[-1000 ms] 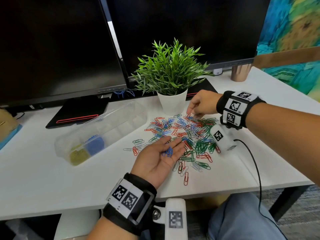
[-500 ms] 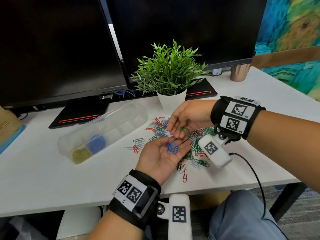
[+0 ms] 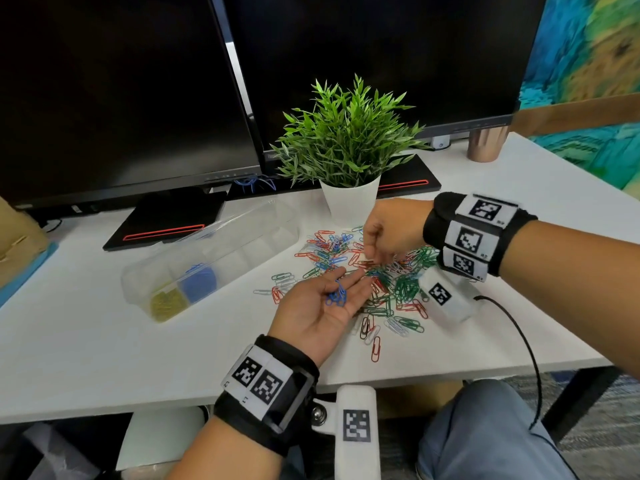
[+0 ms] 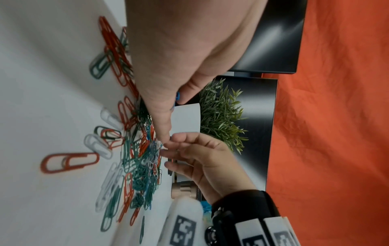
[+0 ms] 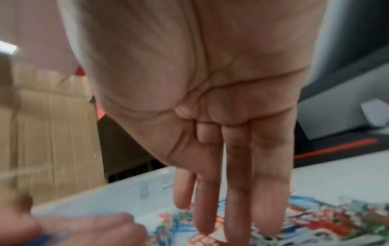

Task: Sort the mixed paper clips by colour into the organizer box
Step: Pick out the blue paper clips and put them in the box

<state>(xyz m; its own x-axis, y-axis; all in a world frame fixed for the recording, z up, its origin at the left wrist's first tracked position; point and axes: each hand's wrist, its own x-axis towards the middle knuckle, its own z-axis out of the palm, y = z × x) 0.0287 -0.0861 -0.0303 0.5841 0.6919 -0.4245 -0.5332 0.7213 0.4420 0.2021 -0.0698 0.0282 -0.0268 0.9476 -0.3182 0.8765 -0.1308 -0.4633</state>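
Mixed red, green, blue and white paper clips (image 3: 391, 285) lie in a heap on the white desk (image 3: 104, 358). My left hand (image 3: 311, 310) lies palm up at the heap's near-left edge, fingers straight, with a few blue clips (image 3: 336, 296) resting on it. My right hand (image 3: 384, 233) reaches down from the right, its fingertips (image 5: 233, 216) straight and touching the heap (image 5: 315, 221). The clear organizer box (image 3: 242, 240) lies open to the left, with yellow clips (image 3: 169, 303) and blue clips (image 3: 199, 284) in its near compartments.
A potted plant (image 3: 346, 150) in a white pot (image 3: 349, 202) stands just behind the heap. Two dark monitors (image 3: 121, 98) fill the back. A copper cup (image 3: 486, 145) is far right, a cardboard box (image 3: 17, 244) far left. A black cable (image 3: 519, 341) runs off the front edge.
My right hand left the heap's far side, came over my left palm, then dropped back onto the heap. The left hand stayed palm up, now with more blue clips on it.
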